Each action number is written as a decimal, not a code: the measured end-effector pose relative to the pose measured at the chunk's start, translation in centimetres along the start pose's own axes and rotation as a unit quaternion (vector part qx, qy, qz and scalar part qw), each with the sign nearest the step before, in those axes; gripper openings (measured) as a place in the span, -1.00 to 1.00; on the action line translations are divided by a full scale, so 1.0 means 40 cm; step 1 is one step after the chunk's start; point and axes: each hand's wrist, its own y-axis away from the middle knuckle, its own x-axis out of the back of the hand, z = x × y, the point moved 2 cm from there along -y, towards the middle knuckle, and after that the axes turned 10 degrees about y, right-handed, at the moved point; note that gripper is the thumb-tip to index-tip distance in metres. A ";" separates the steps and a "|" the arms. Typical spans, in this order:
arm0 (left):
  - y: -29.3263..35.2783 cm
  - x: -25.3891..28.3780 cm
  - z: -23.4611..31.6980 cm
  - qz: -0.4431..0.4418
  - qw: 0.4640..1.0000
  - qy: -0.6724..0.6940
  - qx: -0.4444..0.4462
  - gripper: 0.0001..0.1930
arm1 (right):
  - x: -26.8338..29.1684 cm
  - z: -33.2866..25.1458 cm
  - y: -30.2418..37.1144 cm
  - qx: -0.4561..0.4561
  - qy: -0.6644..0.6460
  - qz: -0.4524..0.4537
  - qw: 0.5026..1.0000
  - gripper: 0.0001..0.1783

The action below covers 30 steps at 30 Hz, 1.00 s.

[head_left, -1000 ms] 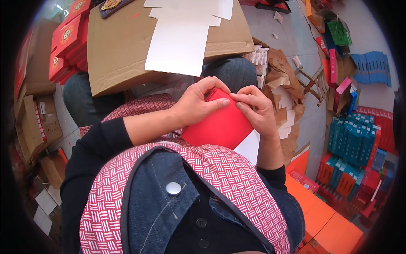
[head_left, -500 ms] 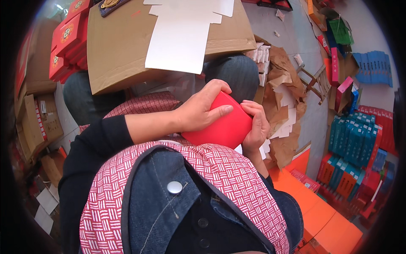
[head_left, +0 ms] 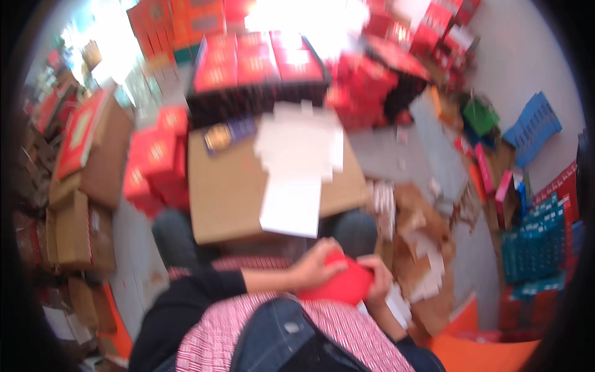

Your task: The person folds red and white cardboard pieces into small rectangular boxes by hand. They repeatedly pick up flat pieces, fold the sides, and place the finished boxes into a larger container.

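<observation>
Close to my body I hold a plain red box (head_left: 342,286) between both hands. My left hand (head_left: 317,266) lies over its left side, with the thumb across the top face. At the right edge, my right hand (head_left: 378,278) is closed round the box with bent fingers. Motion blur softens the picture, and the underside of the box is hidden. Just beyond my hands, flat white card blanks (head_left: 291,201) lie in a loose pile on a brown cardboard carton (head_left: 223,208) in front of my knees.
A dark blue piece with a gold emblem (head_left: 229,134) lies on the carton. Red boxes (head_left: 155,158) are stacked to the left. Beyond stands a black tray (head_left: 257,99) filled with red boxes. Crumpled brown paper (head_left: 409,229) and teal boxes (head_left: 533,251) are on the right.
My view has tilted up, so more of the room beyond the carton shows and my hands appear lower. Both hands still hold the red box.
</observation>
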 end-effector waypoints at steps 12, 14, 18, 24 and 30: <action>-0.030 0.219 0.193 0.117 0.949 0.267 0.124 -0.71 | 0.047 -0.194 -0.281 0.455 0.187 -0.032 0.870 -0.44; 0.005 0.278 0.194 0.030 0.820 0.548 0.162 -0.59 | 0.004 -0.244 -0.332 0.404 0.061 -0.068 0.910 -0.49; 0.087 0.368 0.200 0.212 0.866 0.438 -0.116 -0.46 | -0.144 -0.301 -0.317 0.092 -0.228 -0.177 0.953 -0.58; 0.192 0.451 0.206 0.406 0.908 0.005 -0.105 -0.61 | -0.352 -0.395 -0.307 -0.077 -0.471 -0.154 0.865 -0.51; 0.234 0.609 0.206 0.360 0.888 0.286 0.011 -0.70 | -0.450 -0.428 -0.368 -0.080 -0.416 -0.249 0.871 -0.47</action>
